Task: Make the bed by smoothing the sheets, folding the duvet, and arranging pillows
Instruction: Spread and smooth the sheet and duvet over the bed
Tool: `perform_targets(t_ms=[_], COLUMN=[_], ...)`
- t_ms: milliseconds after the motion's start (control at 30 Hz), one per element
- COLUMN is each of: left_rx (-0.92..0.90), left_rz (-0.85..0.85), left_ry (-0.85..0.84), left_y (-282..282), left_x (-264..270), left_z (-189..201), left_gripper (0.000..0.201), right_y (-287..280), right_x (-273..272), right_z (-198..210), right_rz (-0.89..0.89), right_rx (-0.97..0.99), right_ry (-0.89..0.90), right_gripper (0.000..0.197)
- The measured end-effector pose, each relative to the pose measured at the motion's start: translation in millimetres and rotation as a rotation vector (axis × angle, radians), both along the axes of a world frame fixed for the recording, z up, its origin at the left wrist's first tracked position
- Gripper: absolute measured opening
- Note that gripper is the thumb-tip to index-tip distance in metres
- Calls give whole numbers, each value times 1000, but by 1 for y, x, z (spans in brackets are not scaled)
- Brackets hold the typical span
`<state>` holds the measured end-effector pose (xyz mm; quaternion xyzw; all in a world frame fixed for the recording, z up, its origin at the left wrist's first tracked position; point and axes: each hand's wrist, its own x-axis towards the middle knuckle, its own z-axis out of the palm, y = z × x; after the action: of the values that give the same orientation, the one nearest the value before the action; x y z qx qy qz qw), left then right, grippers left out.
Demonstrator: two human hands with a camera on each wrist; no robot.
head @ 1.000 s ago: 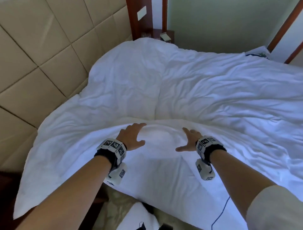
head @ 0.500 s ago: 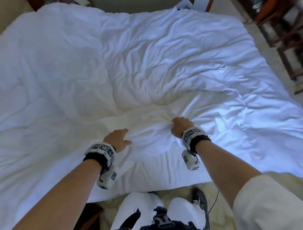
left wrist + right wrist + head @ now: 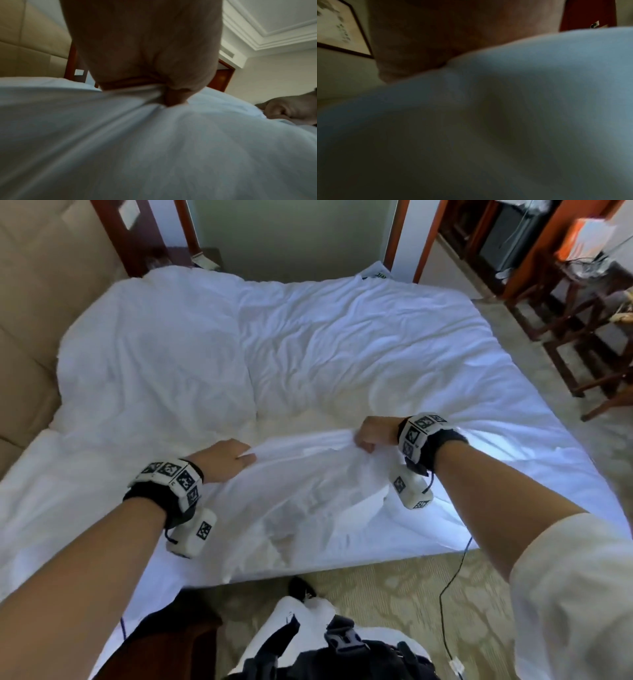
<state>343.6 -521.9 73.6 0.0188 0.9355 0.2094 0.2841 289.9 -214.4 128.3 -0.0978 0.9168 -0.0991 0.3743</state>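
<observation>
A rumpled white duvet (image 3: pixel 325 344) covers the whole bed, and its near part is folded over into a ridge between my hands. My left hand (image 3: pixel 227 458) grips that fold at its left end; the left wrist view shows my left hand (image 3: pixel 164 94) with thumb and fingers pinching bunched duvet (image 3: pixel 154 142) cloth. My right hand (image 3: pixel 371 434) is a fist closed on the fold's right end, lifting it a little. In the right wrist view my right hand (image 3: pixel 436 47) is dark against the duvet (image 3: pixel 522 94), fingers hidden. No pillows show.
A padded beige headboard (image 3: pixel 37 285) runs along the left. Wooden chairs and a table (image 3: pixel 589 313) stand right of the bed on patterned carpet (image 3: pixel 394 587). A thin cable (image 3: pixel 448 587) trails on the floor by my legs.
Both hands went from lying flat on the duvet to closing on its fold, and have spread apart, the right one rising. My head view has swung right.
</observation>
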Motion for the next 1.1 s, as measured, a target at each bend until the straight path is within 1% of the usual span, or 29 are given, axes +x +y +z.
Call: perform_targets(t_ms=[33,67,100,133,167,200,233,267,333,400,433,533,633,733,833,1000,1100], left_rx=[33,46,47,47,57,78,94,96,76,54,41,17,31,41,6,-36,-54], left_rz=[-15,-39,-77,-118,-148,-154,-134,-110,-104,-147,-177,-229,-214,-149,-104,3,70], left_ry=[1,-15,-48,-97,-150,-180,-171,-136,-91,-121,-137,-137,-158,-146,-153,-95,-57], left_y=[6,12,16,21,22,22,22,21,23,28,32,41,38,18,-15,-81,-115], left_x=[18,37,56,72,86,98,105,108,109,110,110,110,115,121,130,138,142], left_z=[5,8,7,5,1,0,0,1,7,10,11,16,25,33,41,52,50], left_gripper=[41,35,31,25,19,19,20,19,14,8,8,15,17,18,16,18,16], right_y=[6,14,22,28,36,45,52,59,72,80,84,93,94,80,49,-17,-52], right_x=[16,34,52,71,85,99,111,120,135,150,157,173,178,170,159,141,128], right_z=[-3,-8,-14,-15,-19,-22,-23,-22,-22,-21,-22,-18,-12,-6,-11,-20,-27], right_rz=[11,61,87,83,55,-3,-88,-171,-267,-318,-351,-422,-441,-453,-436,-306,-271], right_rx=[52,123,155,165,139,91,5,-69,-126,-146,-159,-164,-145,-142,-165,-197,-233], right_ry=[-50,-49,-87,-122,-137,-124,-87,-37,17,-10,-21,-41,-97,-63,-23,-51,-46], right_gripper=[30,31,25,13,10,21,26,26,22,20,20,21,25,25,26,21,21])
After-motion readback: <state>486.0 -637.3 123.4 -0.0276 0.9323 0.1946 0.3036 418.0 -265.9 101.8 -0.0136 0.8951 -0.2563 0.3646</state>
